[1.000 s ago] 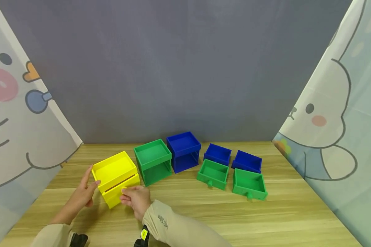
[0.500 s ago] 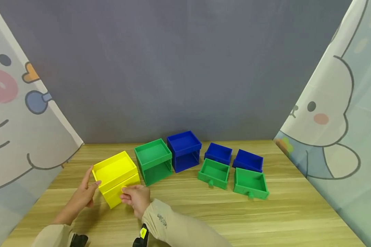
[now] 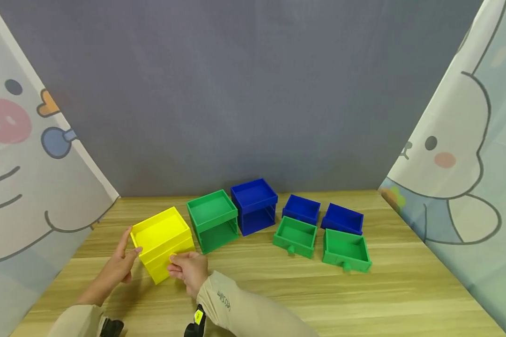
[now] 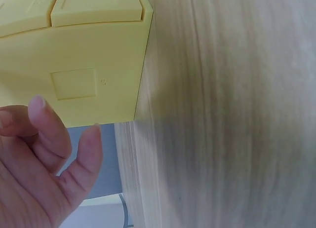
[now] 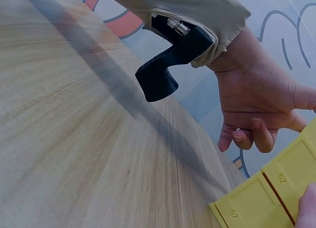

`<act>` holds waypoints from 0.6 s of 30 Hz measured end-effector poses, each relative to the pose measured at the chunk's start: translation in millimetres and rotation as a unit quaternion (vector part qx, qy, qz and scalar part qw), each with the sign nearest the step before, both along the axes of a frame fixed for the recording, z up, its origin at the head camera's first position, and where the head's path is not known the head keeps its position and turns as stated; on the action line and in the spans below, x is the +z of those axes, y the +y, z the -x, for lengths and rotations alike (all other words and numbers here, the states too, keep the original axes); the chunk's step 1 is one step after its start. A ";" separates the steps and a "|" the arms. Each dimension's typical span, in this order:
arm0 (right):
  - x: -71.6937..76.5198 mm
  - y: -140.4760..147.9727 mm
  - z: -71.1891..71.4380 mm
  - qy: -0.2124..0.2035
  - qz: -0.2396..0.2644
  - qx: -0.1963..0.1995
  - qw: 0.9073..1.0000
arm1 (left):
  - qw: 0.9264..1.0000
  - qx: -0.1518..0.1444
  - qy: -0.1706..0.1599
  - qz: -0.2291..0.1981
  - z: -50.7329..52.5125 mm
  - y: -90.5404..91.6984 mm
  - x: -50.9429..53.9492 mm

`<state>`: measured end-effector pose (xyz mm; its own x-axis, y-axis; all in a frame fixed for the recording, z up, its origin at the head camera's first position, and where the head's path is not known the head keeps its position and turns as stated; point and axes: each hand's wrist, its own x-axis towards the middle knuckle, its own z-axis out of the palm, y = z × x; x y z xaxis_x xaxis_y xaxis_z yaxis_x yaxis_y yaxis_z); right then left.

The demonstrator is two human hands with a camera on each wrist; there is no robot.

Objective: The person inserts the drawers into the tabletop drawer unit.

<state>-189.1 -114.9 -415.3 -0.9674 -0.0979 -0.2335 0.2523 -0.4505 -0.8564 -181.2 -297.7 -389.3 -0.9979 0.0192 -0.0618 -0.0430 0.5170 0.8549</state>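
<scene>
A small yellow drawer cabinet [image 3: 160, 231] with a shallow tray top stands at the left of the table, turned at an angle. My left hand [image 3: 119, 267] holds its left side, index finger at the back corner and thumb at the front one. The other fingers are bent below, as the right wrist view shows. With thumb and fingers my right hand [image 3: 190, 271] pinches the knob on the yellow drawer front [image 3: 158, 270]. That front sits almost flush under the upper part. Embossed numbers mark the yellow panels [image 5: 249, 203] in the right wrist view.
Beside the yellow cabinet stand a green cabinet [image 3: 212, 210] and a blue cabinet [image 3: 254, 194], both with open fronts. Two green drawers [image 3: 295, 234] and two blue drawers [image 3: 301, 208] lie to the right on the wooden table [image 3: 278, 299]. A grey backdrop [image 3: 253, 103] rises behind.
The dark gap above the yellow drawer front has closed as my right hand pressed it in. Everything has shifted slightly rightward in view; both hands keep their holds.
</scene>
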 end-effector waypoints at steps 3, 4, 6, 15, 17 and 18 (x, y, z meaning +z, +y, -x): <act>-1.5 -0.1 0.6 -0.001 -0.001 -0.002 1.000 | 1.000 -0.008 0.000 -0.003 -0.3 -0.1 -0.6; -1.7 0.1 0.8 0.000 0.000 -0.003 1.000 | 1.000 -0.011 0.000 -0.004 -0.3 0.2 -0.5; -1.9 1.1 1.2 0.003 -0.001 -0.002 1.000 | 1.000 -0.016 0.000 -0.003 0.1 0.5 0.1; -6.8 35.8 6.1 0.001 -0.009 0.071 0.997 | 0.999 -0.020 0.021 0.014 3.0 2.2 2.7; -7.9 51.1 10.0 0.005 -0.019 0.080 0.997 | 0.999 -0.019 0.023 0.032 2.6 1.0 3.9; -7.8 59.2 12.2 0.005 -0.026 0.084 0.996 | 0.999 -0.020 0.024 0.042 2.1 -0.2 4.9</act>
<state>-201.3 -55.7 -423.1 -0.9405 -0.2477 -0.2326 0.3119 -0.3579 -0.8801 -183.3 -297.9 -384.4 -0.9983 0.0556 -0.0172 0.0188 0.5879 0.8087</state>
